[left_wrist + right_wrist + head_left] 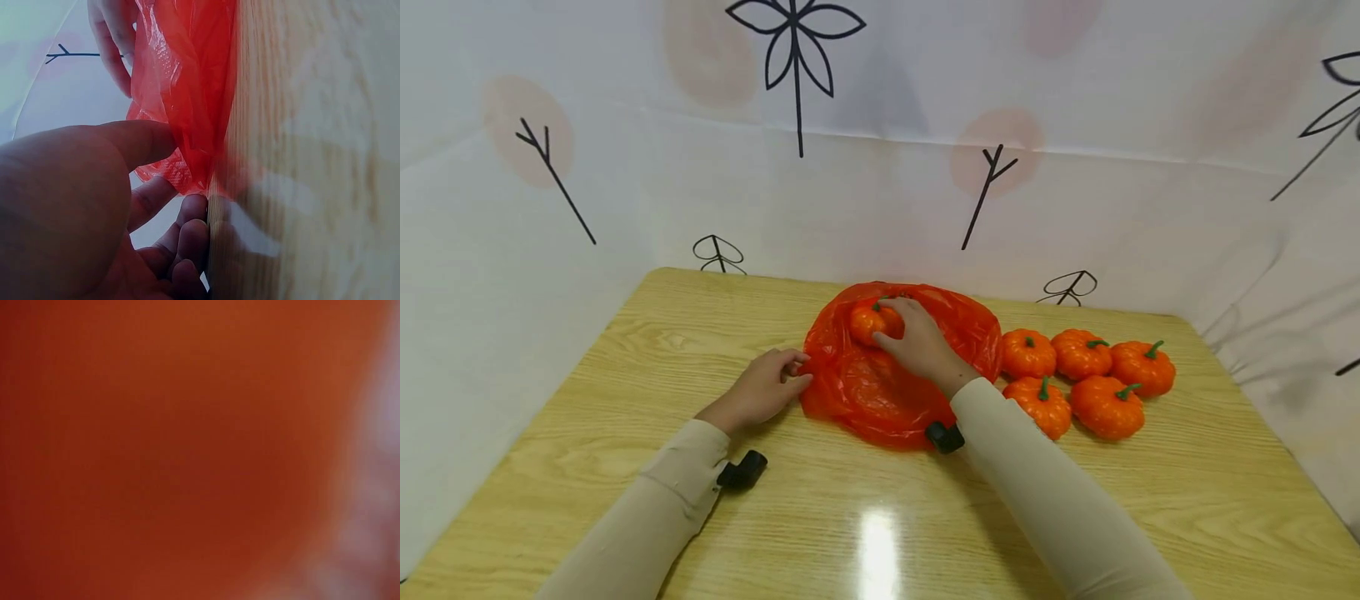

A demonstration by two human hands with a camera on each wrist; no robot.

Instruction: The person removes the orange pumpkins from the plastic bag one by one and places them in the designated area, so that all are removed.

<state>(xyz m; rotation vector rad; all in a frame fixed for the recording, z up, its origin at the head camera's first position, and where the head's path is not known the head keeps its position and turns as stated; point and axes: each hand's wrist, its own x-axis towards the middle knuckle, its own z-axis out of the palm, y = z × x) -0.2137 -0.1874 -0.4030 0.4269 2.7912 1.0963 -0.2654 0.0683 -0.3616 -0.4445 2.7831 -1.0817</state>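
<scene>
A thin red plastic bag (880,392) lies spread wide on the table, its mouth facing up. Over its inside, my right hand (917,337) grips a small orange toy pumpkin (867,323) with a green stem, thumb on the near side and fingers over the top. At the bag's left edge, my left hand (765,387) pinches the plastic between thumb and index finger; the left wrist view shows the bag (187,81) between them, the other fingers curled by the tabletop. An orange-red blur fills most of the right wrist view, hiding that hand.
Several more orange pumpkins (1082,354) sit in two rows just right of the bag, beside my right forearm. The light wooden table (662,333) ends at a white patterned cloth (880,208) hanging behind it.
</scene>
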